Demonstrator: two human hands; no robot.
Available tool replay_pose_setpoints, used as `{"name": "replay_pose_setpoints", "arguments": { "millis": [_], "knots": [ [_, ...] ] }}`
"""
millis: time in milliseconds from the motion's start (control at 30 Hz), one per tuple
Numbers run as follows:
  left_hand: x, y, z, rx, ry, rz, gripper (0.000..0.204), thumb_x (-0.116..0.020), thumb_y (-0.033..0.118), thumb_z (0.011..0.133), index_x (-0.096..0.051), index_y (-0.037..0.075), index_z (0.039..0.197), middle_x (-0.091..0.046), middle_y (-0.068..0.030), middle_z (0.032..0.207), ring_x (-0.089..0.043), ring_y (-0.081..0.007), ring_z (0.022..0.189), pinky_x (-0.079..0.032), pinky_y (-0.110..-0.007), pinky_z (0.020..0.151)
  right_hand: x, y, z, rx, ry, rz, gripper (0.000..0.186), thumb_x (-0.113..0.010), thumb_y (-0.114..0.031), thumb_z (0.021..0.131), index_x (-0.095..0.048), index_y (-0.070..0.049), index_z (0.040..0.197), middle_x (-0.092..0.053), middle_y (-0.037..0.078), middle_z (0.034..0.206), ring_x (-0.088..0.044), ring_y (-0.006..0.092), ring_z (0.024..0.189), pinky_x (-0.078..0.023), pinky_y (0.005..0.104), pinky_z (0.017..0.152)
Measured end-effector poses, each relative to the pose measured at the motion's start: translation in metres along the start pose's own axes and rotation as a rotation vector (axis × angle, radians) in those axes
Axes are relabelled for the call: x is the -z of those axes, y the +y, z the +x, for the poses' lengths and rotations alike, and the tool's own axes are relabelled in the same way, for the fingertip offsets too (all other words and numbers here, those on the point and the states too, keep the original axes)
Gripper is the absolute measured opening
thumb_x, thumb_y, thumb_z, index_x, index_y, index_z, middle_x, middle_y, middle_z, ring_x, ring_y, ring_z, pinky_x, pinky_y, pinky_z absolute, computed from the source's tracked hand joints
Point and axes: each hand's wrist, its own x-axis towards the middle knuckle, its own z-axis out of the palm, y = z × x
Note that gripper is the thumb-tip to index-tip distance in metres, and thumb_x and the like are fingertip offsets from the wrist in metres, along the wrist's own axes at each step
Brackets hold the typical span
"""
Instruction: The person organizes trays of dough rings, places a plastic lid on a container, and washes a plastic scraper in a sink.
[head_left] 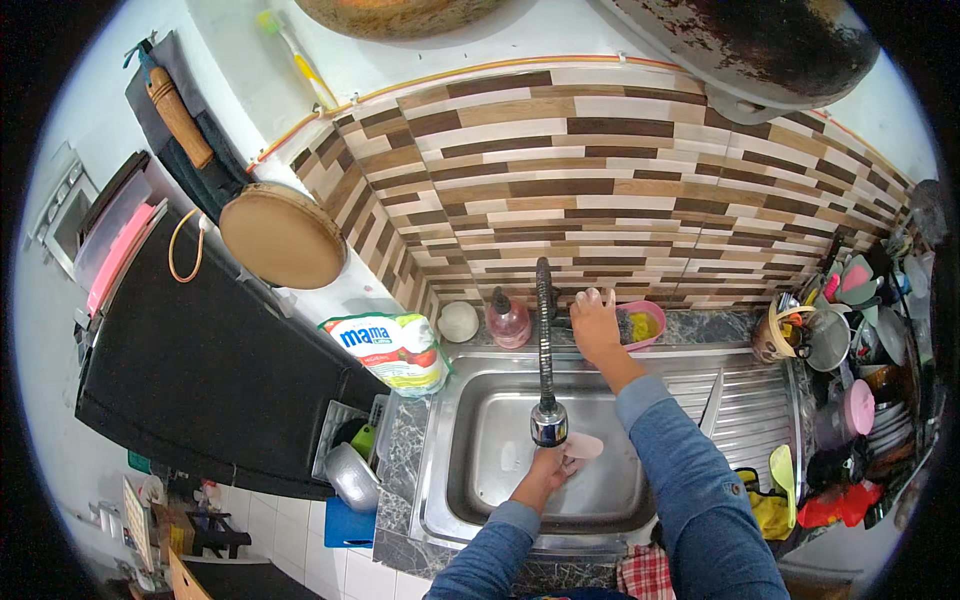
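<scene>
Under the chrome spray head [548,425] of the black flexible faucet [544,330], my left hand [545,474] is closed round a pale pink cup [582,446], held over the stainless steel sink [490,500]. The spray head hides part of the cup's near side. My right hand [597,325] reaches across the sink to the back, its fingers curled at the dark faucet handle [563,298]. Just right of that hand sits a pink bowl [655,312] with a yellow sponge [643,326] in it.
A soap bottle [508,320], white bowl [458,322] and detergent pouch [392,350] stand at the back left. To the right are the ridged drainboard [735,400], a utensil holder [778,335], a light green spatula [783,472] and crowded dishes. A wok [760,50] hangs above.
</scene>
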Motion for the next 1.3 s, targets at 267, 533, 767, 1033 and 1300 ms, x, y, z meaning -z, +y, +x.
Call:
{"name": "replay_pose_setpoints", "arguments": {
  "millis": [267, 533, 767, 1033, 1300],
  "knots": [
    [-0.004, 0.002, -0.012, -0.090, -0.036, 0.013, 0.027, -0.048, 0.000, 0.077, -0.044, 0.005, 0.103, -0.054, -0.0109, 0.095, -0.055, -0.0264, 0.089, -0.049, -0.042, 0.073, 0.005, -0.009, -0.010, -0.038, 0.092, -0.039, 0.021, -0.044, -0.015, 0.077, -0.056, -0.007, 0.092, -0.048, 0.010, 0.108, -0.042, 0.0249, 0.104, -0.027, 0.0535, 0.090],
    [0.022, -0.004, -0.009, -0.282, 0.274, -0.062, 0.029, -0.050, 0.000, 0.077, -0.044, 0.004, 0.104, -0.055, -0.0095, 0.086, -0.057, -0.0217, 0.067, -0.047, -0.030, 0.045, -0.066, -0.083, -0.136, -0.605, 0.129, 1.288, 0.014, -0.057, -0.006, 0.072, -0.054, -0.001, 0.085, -0.056, 0.011, 0.085, -0.054, 0.0259, 0.080, -0.043, 0.0367, 0.071],
    [0.069, -0.025, -0.022, -0.179, 0.393, -0.205, 0.031, -0.046, 0.002, 0.078, -0.040, 0.004, 0.109, -0.054, -0.0112, 0.088, -0.056, -0.0231, 0.076, -0.047, -0.032, 0.055, -0.066, -0.154, -0.172, -1.189, -0.437, 2.307, 0.010, -0.051, -0.001, 0.077, -0.053, -0.003, 0.087, -0.052, 0.005, 0.070, -0.048, 0.0110, 0.057, -0.036, 0.0232, 0.044],
    [0.078, -0.019, -0.044, -0.165, 0.292, -0.209, 0.025, -0.047, 0.004, 0.079, -0.043, 0.000, 0.104, -0.053, -0.0119, 0.082, -0.054, -0.0208, 0.064, -0.046, -0.032, 0.050, 0.009, -0.159, -0.165, -0.764, -0.316, 1.344, 0.008, -0.057, -0.005, 0.067, -0.050, -0.002, 0.068, -0.050, 0.006, 0.059, -0.050, 0.0152, 0.053, -0.039, 0.0320, 0.048],
    [0.058, -0.031, -0.024, -0.183, 0.173, -0.190, 0.016, -0.048, 0.006, 0.079, -0.048, -0.005, 0.091, -0.052, -0.0110, 0.072, -0.051, -0.0185, 0.052, -0.043, -0.031, 0.042, -0.005, -0.152, -0.195, -0.816, -0.204, 1.650, 0.012, -0.053, -0.011, 0.075, -0.054, 0.000, 0.070, -0.053, 0.011, 0.061, -0.049, 0.0173, 0.055, -0.039, 0.0316, 0.051]
  ]
}}
